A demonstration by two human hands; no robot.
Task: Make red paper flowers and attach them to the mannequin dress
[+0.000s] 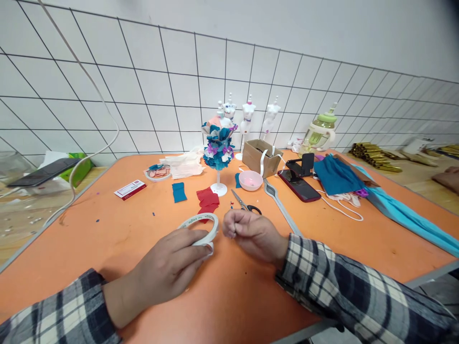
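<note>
My left hand [172,265] grips a roll of white tape [214,227] above the orange table [125,239]. Just right of the roll, my right hand [253,234] is closed with its fingertips pinched together; what they hold, if anything, is too small to name. Behind the hands stands a small white dress form [218,145] covered in blue, purple and white petals. Red fabric pieces [208,199] lie at its base, with a blue fabric piece [180,192] to their left. Scissors [245,203] lie beyond my right hand, near a pink bowl [250,180].
A cardboard box [261,157] and more dress forms [248,117] stand at the back. To the right are a phone [299,185], blue cloth [337,176] and a green-lidded bottle [321,131]. A red and white box [129,189] lies left.
</note>
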